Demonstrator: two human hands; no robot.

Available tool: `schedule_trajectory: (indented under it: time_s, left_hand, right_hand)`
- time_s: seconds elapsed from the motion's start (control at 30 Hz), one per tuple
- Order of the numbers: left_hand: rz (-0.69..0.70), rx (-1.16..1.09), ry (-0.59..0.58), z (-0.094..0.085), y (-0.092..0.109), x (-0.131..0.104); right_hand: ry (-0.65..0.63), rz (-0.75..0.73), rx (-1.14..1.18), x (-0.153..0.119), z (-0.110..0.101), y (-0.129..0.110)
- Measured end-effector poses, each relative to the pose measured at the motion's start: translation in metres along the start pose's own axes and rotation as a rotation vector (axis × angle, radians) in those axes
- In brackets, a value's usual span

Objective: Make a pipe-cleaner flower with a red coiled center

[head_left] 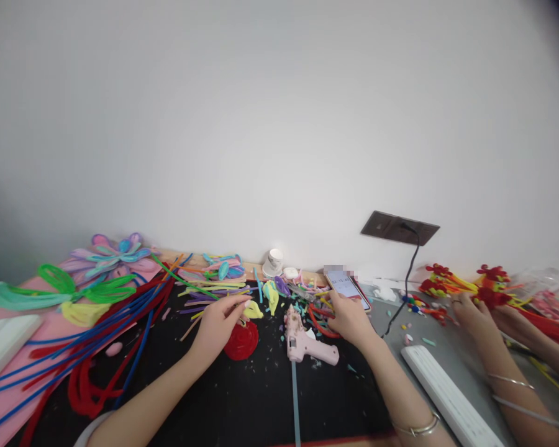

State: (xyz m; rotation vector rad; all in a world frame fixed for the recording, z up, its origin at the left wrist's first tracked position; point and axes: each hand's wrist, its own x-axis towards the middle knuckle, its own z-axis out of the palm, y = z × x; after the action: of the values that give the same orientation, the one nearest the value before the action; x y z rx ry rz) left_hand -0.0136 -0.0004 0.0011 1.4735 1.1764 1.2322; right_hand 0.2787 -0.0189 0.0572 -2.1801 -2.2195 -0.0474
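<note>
My left hand (222, 321) is closed in a pinch on a small yellow pipe-cleaner piece (252, 309), held above a flat red pipe-cleaner coil (241, 340). My right hand (351, 320) reaches over the table beside the phone (347, 287), its thumb and fingers apart and nothing visible between them. Red pipe cleaners (320, 321) lie just left of its fingertips. Between my hands a pink hot glue gun (302, 341) rests on the black mat (205, 403), a glue stick running out of its back. Another yellow looped piece (271, 297) lies beyond the coil.
Blue pipe cleaners (88, 347) and a green pipe-cleaner flower (58, 290) spread over the left. A paper cup (274, 262) stands by the wall. A black cord (407, 279) hangs from the socket (375, 225). At right, a co-worker's hands (472, 320) handle red pipe-cleaner figures (491, 288) near a white box (447, 394).
</note>
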Motion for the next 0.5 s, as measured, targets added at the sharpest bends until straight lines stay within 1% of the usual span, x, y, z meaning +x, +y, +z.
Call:
schedule_trajectory:
  time_s: [0.1,0.17,0.23,0.33,0.43,0.5]
  left_hand:
    - [-0.012,0.017,0.002,0.0,-0.001,0.001]
    - [-0.012,0.02,0.0,-0.001,-0.001,0.001]
    - [-0.002,0.005,0.0,-0.001,-0.001,0.001]
    - [-0.015,-0.069,-0.008,-0.001,-0.003,0.0]
    - [-0.048,-0.169,-0.015,0.0,-0.005,0.0]
    - [-0.061,-0.22,-0.014,0.001,-0.005,0.001]
  right_hand:
    - [0.062,-0.044,-0.055,0.0,-0.015,0.003]
    - [0.068,-0.065,-0.069,0.0,-0.024,0.007]
    - [0.025,-0.056,-0.04,0.001,-0.032,0.011]
    - [-0.084,-0.011,0.053,0.0,-0.042,0.016]
    - [-0.193,0.041,0.188,-0.003,-0.05,0.018]
    - [-0.235,0.084,0.293,-0.006,-0.054,0.018]
